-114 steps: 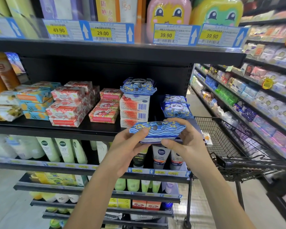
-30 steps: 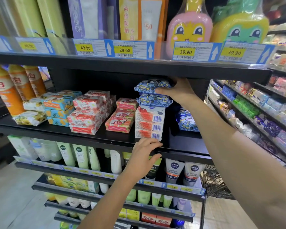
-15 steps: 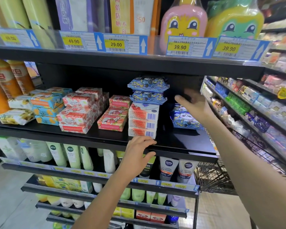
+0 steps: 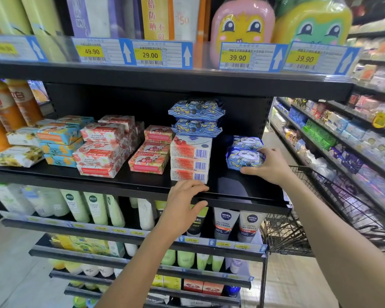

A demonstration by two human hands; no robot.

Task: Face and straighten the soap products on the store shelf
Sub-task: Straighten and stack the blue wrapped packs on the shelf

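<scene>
My right hand grips a blue panda-print soap pack at the right end of the black shelf; a second panda pack sits behind it. My left hand rests on the shelf's front edge, fingers curled over the lip, just below a stack of three white-and-red soap boxes. Two blue wave-print soap packs lie on top of that stack. Left of it stand red boxed soaps, goat soap boxes and blue-orange boxes.
Price tags line the shelf above, under cartoon bottles. Orange bottles stand at far left. Tubes and Nivea cleansers fill the shelf below. A wire shopping cart stands to the right, beside another aisle of goods.
My right hand left the wave-print packs on top of the stack, dropped to the right and took hold of the front panda pack. My left hand stayed on the shelf edge.
</scene>
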